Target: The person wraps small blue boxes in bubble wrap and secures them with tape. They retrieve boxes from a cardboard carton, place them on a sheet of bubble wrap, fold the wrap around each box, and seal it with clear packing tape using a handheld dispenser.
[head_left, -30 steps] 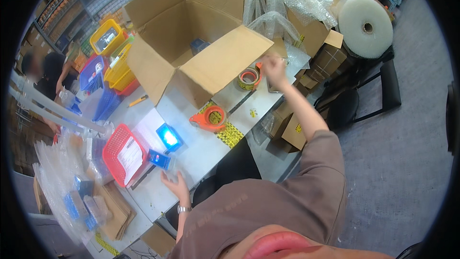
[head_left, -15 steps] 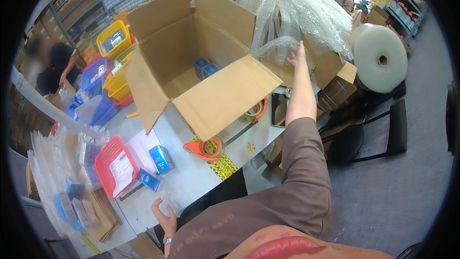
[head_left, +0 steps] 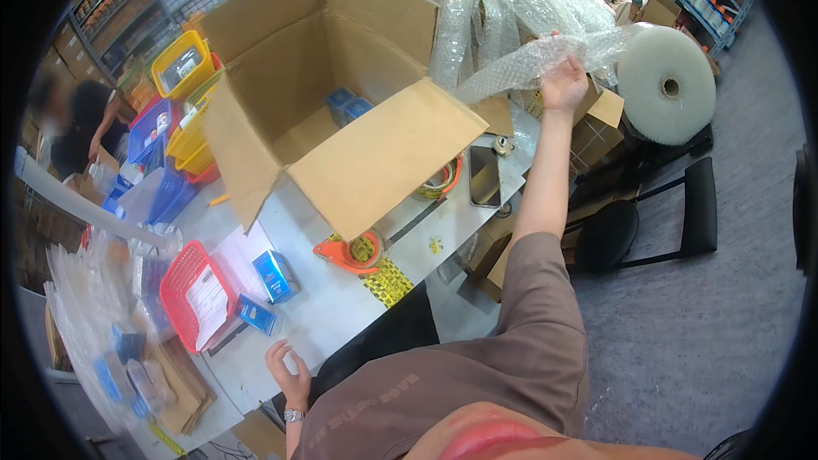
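My right arm reaches out to the far right, and my right hand (head_left: 565, 87) is closed on a strip of bubble wrap (head_left: 511, 71). The strip stretches between the big bubble wrap pile and the roll side. My left hand (head_left: 291, 376) hovers by the table's near edge, fingers loosely curled and apart, holding nothing. Close beyond it lie a small blue box (head_left: 256, 314) and a second blue box (head_left: 273, 276), beside a red basket (head_left: 169, 298) with a paper slip. In the open cardboard box (head_left: 388, 162) sit blue boxes (head_left: 350, 107).
An orange tape dispenser (head_left: 334, 254) and a phone (head_left: 485, 177) lie on the table (head_left: 319, 322). Yellow baskets (head_left: 189, 143) stand left of the carton. A bubble wrap roll (head_left: 648, 106) and a black chair (head_left: 607, 234) are at right. Another person (head_left: 85, 123) works at far left.
My right hand has moved right, toward the roll, has closed on the bubble wrap and drawn out a strip. My left hand stays by the table edge. The view has shifted slightly.
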A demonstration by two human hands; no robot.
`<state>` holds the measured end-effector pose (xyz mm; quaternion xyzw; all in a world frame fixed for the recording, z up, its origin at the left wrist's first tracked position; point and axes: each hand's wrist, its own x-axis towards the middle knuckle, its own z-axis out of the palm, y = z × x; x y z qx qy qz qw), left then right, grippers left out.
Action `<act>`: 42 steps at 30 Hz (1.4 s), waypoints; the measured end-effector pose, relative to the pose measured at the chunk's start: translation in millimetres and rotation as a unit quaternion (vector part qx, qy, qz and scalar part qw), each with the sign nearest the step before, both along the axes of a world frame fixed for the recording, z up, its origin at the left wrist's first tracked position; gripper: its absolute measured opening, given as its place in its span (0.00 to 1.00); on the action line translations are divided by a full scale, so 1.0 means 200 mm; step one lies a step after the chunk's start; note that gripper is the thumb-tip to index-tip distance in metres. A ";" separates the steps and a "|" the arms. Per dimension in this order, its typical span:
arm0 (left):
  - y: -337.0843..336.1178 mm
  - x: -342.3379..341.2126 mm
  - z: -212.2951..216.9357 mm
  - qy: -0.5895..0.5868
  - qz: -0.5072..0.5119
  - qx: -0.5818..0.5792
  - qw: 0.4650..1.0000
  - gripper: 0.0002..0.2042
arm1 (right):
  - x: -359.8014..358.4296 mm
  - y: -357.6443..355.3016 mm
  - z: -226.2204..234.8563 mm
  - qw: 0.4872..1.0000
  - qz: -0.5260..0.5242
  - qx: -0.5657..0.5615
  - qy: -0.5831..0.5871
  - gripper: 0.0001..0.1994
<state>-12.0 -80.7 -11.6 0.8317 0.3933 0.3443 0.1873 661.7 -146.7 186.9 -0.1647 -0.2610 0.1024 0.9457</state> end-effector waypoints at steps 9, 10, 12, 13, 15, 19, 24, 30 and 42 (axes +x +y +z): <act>0.04 0.11 0.33 -0.109 -0.143 0.135 0.974 0.14 | -1.19 -0.28 0.05 0.776 -0.586 0.122 -0.199 0.17; 0.05 0.14 0.43 -0.115 -0.180 0.133 0.968 0.15 | -1.37 -0.25 0.05 0.765 -0.563 0.118 -0.289 0.19; 0.08 0.23 0.64 -0.127 -0.260 0.110 0.951 0.20 | -1.72 -0.16 -0.02 0.820 -0.442 0.090 -0.353 0.17; 0.07 0.24 0.73 -0.128 -0.287 0.094 0.945 0.24 | -1.90 -0.12 -0.08 0.875 -0.335 0.023 -0.350 0.19; 0.03 0.28 0.93 -0.134 -0.317 0.078 0.936 0.35 | -2.24 -0.10 -0.27 0.921 -0.193 -0.200 -0.274 0.21; 0.05 0.19 0.92 -0.143 -0.294 0.036 0.944 0.44 | -2.53 -0.10 -0.12 0.907 0.156 -0.334 -0.203 0.20; 0.11 -0.08 0.76 -0.200 -0.227 -0.162 0.939 0.41 | -2.45 0.06 -0.11 0.818 0.339 -0.367 -0.285 0.15; 0.25 -0.29 0.74 -0.312 -0.176 -0.288 0.888 0.25 | -2.49 0.24 -0.07 0.767 0.329 -0.422 -0.355 0.16; 0.55 -0.52 0.67 -0.183 -0.062 -0.317 0.928 0.27 | -2.43 0.67 -0.11 0.810 0.332 -0.349 -0.335 0.19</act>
